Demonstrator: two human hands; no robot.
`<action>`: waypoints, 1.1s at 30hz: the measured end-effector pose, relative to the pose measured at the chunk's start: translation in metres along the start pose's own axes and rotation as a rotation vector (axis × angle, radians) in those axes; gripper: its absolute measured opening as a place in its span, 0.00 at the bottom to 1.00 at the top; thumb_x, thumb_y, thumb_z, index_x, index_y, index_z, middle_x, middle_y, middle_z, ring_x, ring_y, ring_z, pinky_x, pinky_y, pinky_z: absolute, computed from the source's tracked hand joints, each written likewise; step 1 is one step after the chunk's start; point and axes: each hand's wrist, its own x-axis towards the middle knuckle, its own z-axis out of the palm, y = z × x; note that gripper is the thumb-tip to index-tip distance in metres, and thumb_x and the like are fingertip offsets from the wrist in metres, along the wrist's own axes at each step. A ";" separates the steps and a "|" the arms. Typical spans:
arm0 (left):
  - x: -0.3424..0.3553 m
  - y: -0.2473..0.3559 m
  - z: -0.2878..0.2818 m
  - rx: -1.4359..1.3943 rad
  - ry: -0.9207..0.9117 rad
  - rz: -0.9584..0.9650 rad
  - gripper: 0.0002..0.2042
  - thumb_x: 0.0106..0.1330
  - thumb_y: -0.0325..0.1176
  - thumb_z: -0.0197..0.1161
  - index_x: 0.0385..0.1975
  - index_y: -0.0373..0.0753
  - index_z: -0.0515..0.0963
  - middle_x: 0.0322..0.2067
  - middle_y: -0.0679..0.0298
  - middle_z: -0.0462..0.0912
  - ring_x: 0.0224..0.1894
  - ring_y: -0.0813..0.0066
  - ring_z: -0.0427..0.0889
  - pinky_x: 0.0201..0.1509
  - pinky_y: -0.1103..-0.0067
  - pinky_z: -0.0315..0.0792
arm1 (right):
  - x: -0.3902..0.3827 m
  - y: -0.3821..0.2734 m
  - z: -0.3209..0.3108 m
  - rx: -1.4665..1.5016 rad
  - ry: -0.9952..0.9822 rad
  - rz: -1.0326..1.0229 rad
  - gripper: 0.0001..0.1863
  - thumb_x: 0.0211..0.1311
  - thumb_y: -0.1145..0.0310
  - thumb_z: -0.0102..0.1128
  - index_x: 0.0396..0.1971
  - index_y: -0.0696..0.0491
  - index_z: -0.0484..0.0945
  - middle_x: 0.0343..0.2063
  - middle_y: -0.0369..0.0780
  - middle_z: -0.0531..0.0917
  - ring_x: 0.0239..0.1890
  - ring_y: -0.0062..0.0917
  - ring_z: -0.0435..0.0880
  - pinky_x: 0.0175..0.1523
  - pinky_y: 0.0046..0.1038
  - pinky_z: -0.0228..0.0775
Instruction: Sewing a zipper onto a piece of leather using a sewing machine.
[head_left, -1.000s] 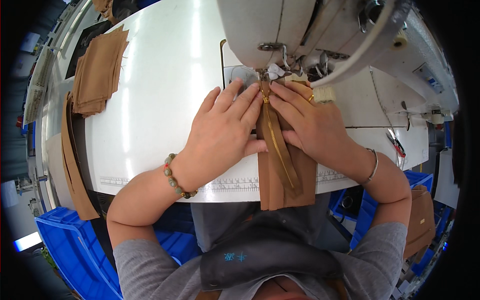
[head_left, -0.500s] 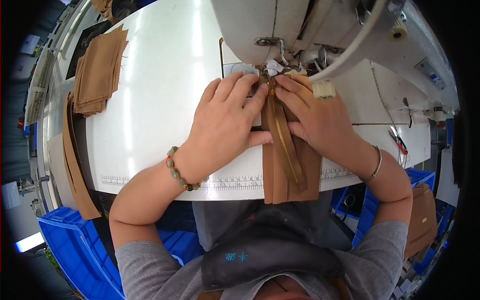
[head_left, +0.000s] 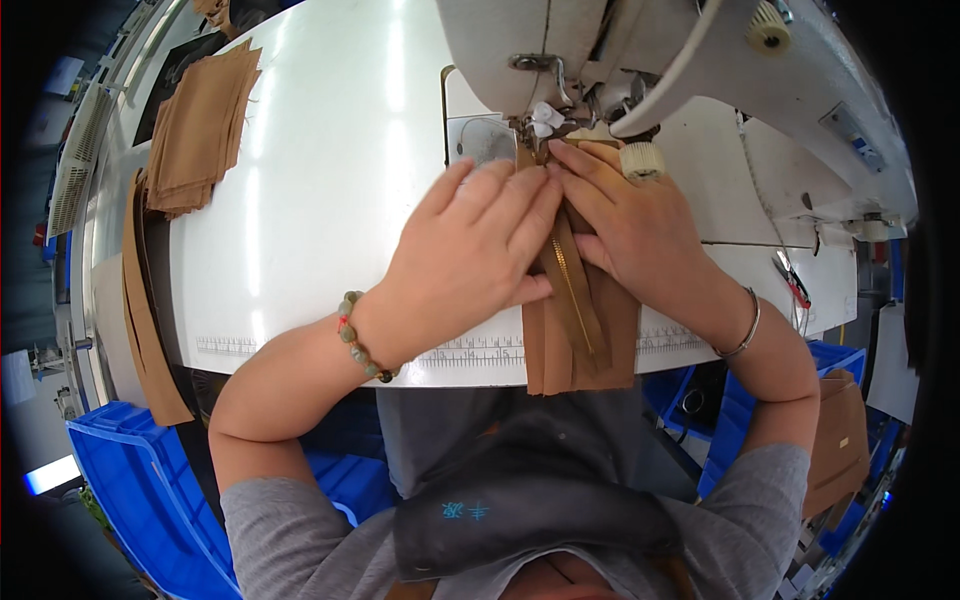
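Observation:
A brown zipper (head_left: 574,290) with gold teeth lies lengthwise over brown fabric (head_left: 550,360) on the sewing machine's bed. Its far end runs to the presser foot (head_left: 541,128), beside a small white piece. My left hand (head_left: 465,245) lies palm down, fingers stretched out, with fingertips on the zipper close to the foot and the thumb apart near the fabric's left part. Flat on the fabric's right side rests my right hand (head_left: 640,225), its fingers extended toward the foot and its thumb beside the zipper tape. The zipper's slider is hidden beneath my left fingers.
The white machine head (head_left: 700,60) overhangs the far right. Brown fabric pieces (head_left: 205,135) are stacked at the far left, above long brown strips (head_left: 145,310). Red-handled snips (head_left: 793,279) lie at right. Blue bins (head_left: 150,480) stand below the table's front edge.
My left hand has slid slightly right across the zipper, covering the slider, and its thumb has come off the tape. The fabric has moved a little toward the foot. My right hand stays nearly in place.

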 end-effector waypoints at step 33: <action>-0.056 0.062 -0.003 -0.020 0.151 -0.053 0.26 0.49 0.36 0.72 0.52 0.42 0.87 0.53 0.60 0.88 0.54 0.62 0.88 0.46 0.74 0.83 | -0.092 -0.075 0.001 0.218 0.166 -0.353 0.15 0.54 0.71 0.71 0.44 0.56 0.88 0.46 0.38 0.85 0.49 0.30 0.86 0.64 0.38 0.77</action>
